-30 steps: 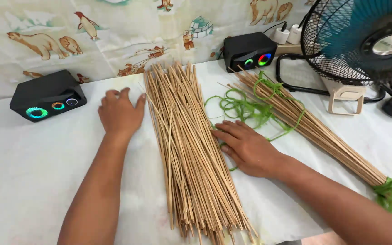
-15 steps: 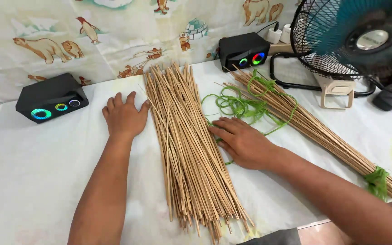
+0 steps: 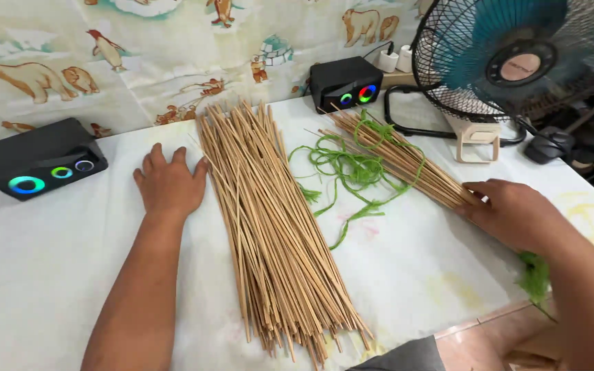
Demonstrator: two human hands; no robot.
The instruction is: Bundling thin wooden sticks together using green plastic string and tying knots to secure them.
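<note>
The left hand (image 3: pixel 168 184) is laid flat on the white cloth (image 3: pixel 42 268), fingers spread, its thumb side touching the edge of a loose pile of sticks (image 3: pixel 266 220). The pile is fanned out between the two hands; its near ends are ragged and run almost to the bottom edge, where a grey shape hides a few tips.

The right hand (image 3: pixel 513 213) is set on a second bundle of sticks (image 3: pixel 397 156), which lies beyond and to the right of the pile. The fingers are curled over the bundle's near end; whether it is gripped or only pressed cannot be told, since the palm side is hidden. The bundle's near part is covered by this hand and forearm.

Green string (image 3: pixel 352 172) is tangled between the pile and the bundle, partly looped over the bundle. A tuft of the same green (image 3: pixel 534 278) is seen below the right wrist, partly hidden.

Beyond the left hand a black speaker (image 3: pixel 42 165) is stood; another speaker (image 3: pixel 345 84) lies past the bundle. A fan (image 3: pixel 517 55), cut off at the top and right, is seen beyond the right hand.
</note>
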